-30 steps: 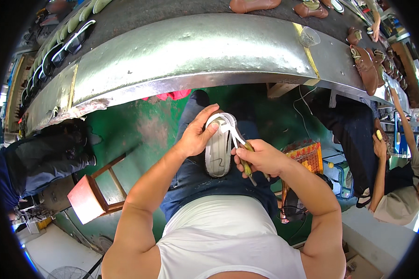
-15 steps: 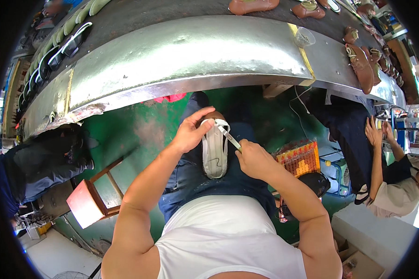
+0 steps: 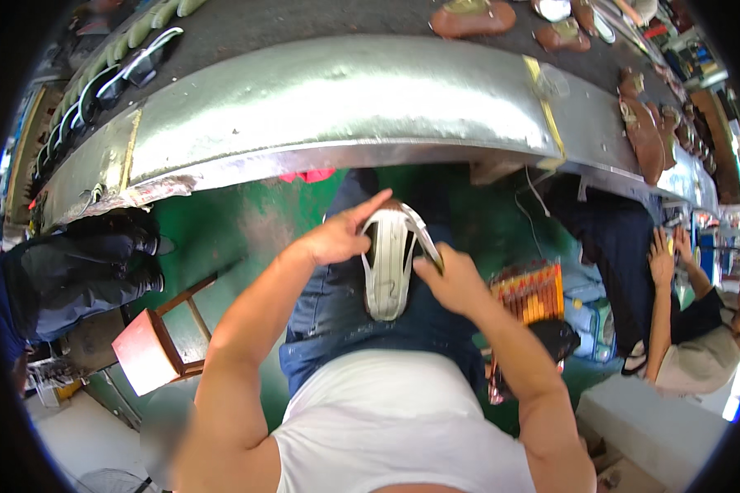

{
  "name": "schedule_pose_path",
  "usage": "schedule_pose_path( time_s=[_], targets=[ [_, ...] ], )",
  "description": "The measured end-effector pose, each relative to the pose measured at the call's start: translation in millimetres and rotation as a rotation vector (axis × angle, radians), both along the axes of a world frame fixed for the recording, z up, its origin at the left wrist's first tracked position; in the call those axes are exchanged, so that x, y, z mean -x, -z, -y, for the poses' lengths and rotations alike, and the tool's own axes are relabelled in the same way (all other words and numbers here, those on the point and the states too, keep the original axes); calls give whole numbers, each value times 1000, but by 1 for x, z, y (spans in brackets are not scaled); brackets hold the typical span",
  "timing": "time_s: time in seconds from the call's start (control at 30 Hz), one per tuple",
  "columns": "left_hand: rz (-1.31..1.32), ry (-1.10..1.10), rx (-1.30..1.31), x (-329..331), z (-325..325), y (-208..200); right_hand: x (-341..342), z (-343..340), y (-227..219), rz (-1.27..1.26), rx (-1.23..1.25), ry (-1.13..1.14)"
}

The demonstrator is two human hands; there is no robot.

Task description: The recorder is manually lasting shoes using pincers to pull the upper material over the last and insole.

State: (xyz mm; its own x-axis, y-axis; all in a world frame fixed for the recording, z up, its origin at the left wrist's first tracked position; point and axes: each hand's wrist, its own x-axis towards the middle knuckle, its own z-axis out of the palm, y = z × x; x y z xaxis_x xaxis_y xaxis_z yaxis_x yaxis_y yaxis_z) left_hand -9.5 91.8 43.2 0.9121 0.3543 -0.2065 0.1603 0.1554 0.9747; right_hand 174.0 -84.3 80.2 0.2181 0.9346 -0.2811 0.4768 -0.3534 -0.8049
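A shoe [image 3: 388, 283] with a pale, ridged sole lies sole up on my lap, its brown toe end away from me. My left hand [image 3: 337, 238] grips it at the far left, index finger stretched along the toe and thumb against the side. A narrow white strip [image 3: 420, 226] runs round the toe and stands off the shoe's right side. Its near end is in the closed fingers of my right hand [image 3: 452, 283]. What else those fingers may hold is hidden.
A metal-edged workbench [image 3: 321, 107] crosses ahead, with brown shoes [image 3: 474, 20] at right and pale green shoe forms [image 3: 137, 34] at left. A stool [image 3: 146, 352] stands left. A beaded seat mat [image 3: 528, 292] is at right. Beyond it a co-worker's hands [image 3: 663, 256] show.
My right hand has drawn slightly nearer and right, and the strip now bows out along the shoe's right side. My left index finger has straightened along the toe. The whole view has shifted a little.
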Motion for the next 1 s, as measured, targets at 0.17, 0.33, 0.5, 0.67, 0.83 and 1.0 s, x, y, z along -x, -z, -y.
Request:
schedule_pose_path(
  time_s=[0.17,0.33,0.5,0.67,0.83,1.0],
  targets=[
    [-336,-329,-72,-18,32,8,7,-30,32,-29,11,292],
    [-342,-382,198,0,57,22,0,-13,70,-355,105,253],
    [-190,-153,546,5,58,1,-30,-14,45,-207,206,41],
    [-293,-178,65,20,92,23,-41,31,5,-165,294,88],
    [-214,-290,100,14,109,41,-29,50,-7,281,134,-365],
    [-246,-218,-62,16,115,55,-11,22,-9,778,-12,-549]
  ],
)
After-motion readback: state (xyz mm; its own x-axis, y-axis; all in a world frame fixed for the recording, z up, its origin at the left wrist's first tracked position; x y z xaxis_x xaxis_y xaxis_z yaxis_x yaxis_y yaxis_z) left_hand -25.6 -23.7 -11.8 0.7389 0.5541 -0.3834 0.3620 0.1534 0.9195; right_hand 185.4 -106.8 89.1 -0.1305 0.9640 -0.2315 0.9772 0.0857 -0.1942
